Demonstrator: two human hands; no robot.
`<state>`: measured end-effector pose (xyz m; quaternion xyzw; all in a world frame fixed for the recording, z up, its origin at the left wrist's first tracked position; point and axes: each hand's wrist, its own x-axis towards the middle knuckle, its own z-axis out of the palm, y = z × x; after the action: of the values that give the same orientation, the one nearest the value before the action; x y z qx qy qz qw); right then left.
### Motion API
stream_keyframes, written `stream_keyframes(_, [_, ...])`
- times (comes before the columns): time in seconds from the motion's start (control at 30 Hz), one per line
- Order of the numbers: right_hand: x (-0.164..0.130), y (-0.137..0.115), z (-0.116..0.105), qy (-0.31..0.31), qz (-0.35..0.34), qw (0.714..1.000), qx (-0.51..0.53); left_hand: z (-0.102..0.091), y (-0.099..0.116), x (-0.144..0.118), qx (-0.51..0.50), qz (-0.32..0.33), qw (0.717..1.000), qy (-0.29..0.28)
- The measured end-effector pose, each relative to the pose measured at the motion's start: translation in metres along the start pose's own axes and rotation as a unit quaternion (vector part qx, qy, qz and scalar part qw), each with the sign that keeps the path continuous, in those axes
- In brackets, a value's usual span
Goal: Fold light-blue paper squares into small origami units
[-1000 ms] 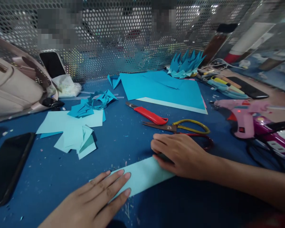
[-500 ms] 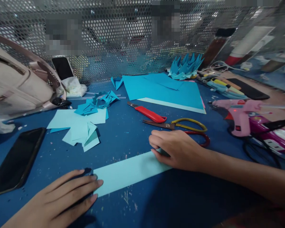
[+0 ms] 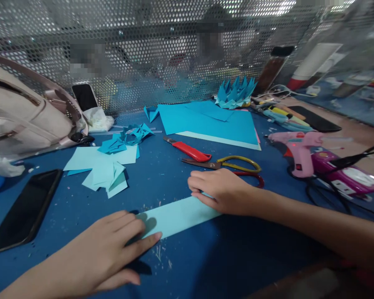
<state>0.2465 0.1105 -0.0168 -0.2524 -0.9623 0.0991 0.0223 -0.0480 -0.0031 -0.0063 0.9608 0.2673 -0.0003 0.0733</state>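
Note:
A folded strip of light blue paper (image 3: 177, 216) lies flat on the blue table (image 3: 205, 257) in front of me. My left hand (image 3: 112, 245) covers its left end, fingers pressing down on the paper. My right hand (image 3: 221, 189) rests on the strip's right end, fingers curled and pinning it to the table. Just beyond my right hand lie scissors (image 3: 233, 164) with yellow and red handles, and a red utility knife (image 3: 187, 150).
Cut paper squares and folded pieces (image 3: 106, 166) sit at the left centre. A black phone (image 3: 25, 209) lies at the left, a beige bag (image 3: 25, 116) behind it. Blue sheets (image 3: 212, 120), a folded paper crown (image 3: 235, 91), and a pink glue gun (image 3: 299, 145) with cords stand right. A perforated metal screen (image 3: 162, 50) closes the back.
My left hand slid off the strip's left end, then came back onto it. My right hand stayed on the right end. The view shifted slightly.

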Motion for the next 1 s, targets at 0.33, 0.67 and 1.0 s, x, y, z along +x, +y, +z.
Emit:
stream_keyframes(0.33, [-0.002,0.003,-0.006,-0.030,0.000,0.999,0.032,-0.001,0.011,0.055,0.011,0.041,0.998,-0.056])
stream_keyframes(0.67, [-0.003,0.005,-0.006,-0.027,-0.009,0.999,0.038,-0.005,0.015,0.097,0.034,0.054,0.994,-0.085])
stream_keyframes(1.0, [-0.002,0.006,-0.006,-0.031,-0.005,0.999,0.038,-0.011,0.021,0.125,0.058,0.055,0.996,-0.049])
